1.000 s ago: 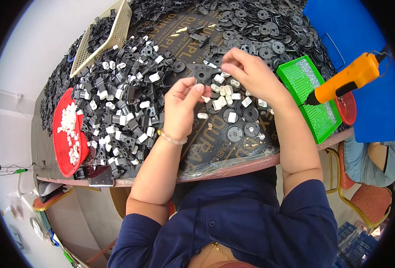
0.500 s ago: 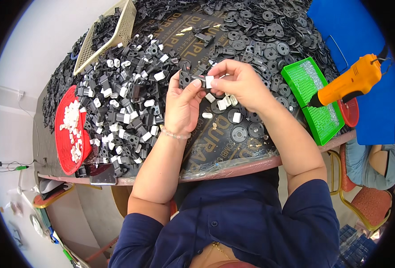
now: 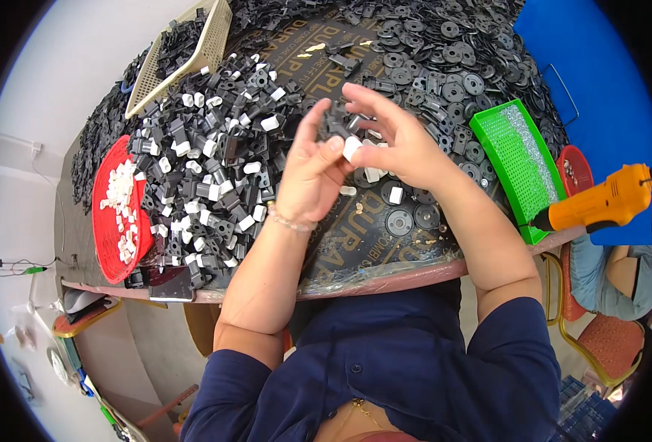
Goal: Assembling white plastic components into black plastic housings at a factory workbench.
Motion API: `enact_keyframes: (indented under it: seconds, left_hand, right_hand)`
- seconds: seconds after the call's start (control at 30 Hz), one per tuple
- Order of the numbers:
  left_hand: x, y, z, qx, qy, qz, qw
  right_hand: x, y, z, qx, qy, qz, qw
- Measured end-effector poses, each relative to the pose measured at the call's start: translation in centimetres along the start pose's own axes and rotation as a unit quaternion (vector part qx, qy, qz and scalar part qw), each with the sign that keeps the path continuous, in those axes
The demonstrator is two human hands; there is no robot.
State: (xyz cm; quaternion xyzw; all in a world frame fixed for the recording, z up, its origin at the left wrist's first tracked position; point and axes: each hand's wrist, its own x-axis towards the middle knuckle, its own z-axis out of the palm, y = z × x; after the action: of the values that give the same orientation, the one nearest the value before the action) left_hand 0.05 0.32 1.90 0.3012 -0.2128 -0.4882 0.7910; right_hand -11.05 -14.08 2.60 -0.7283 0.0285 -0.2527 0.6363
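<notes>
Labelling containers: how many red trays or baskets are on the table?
2. One red oval plastic basket holding white pieces at the table's left edge; one smaller red round tray at right, beside the green tray. Others may be hidden.

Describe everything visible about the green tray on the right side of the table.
The green tray is a shallow rectangular basket of bright green plastic with perforated walls. It lies flat near the table's right edge, angled, amid black round parts. A strip of small silvery pieces runs along its length inside; what they are is too small to tell. The tip of an orange power tool sits by its near corner. Neither hand touches it.
</notes>
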Motion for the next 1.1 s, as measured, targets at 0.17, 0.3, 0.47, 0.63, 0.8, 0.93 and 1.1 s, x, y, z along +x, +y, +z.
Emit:
enact_keyframes:
  seconds: [0.17,0.3,0.47,0.63,0.8,0.93,1.1]
  left_hand:
    - [-0.7,-1.2,-0.4,-0.056,-0.019,-0.036,0.998]
    - [-0.6,-1.1,1.4,-0.090,-0.018,-0.045,0.995]
    - [0.0,-1.4,-0.1,-0.099,0.030,-0.030,0.994]
    - [0.1,-1.8,-1.4,-0.105,0.057,-0.034,0.992]
    - [0.4,-1.2,-2.5,-0.138,0.105,-0.001,0.985]
    - [0.6,-1.2,-2.6,-0.131,0.136,0.025,0.982]
    - [0.7,-1.2,-1.6,-0.065,0.152,0.077,0.983]
  right_hand:
    - [-0.5,-1.2,0.4,0.068,-0.092,0.018,0.993]
    - [0.4,-1.3,1.0,0.167,-0.017,0.016,0.986]
    - [3.4,-2.8,3.2,0.010,-0.057,0.027,0.998]
    - [12.8,-4.7,10.9,-0.171,-0.054,-0.172,0.969]
    - [20.1,-2.3,11.4,-0.338,-0.096,-0.127,0.928]
    - [21.2,3.2,2.4,-0.592,-0.027,0.111,0.798]
    - [17.4,6.8,-4.0,-0.642,-0.027,0.162,0.749]
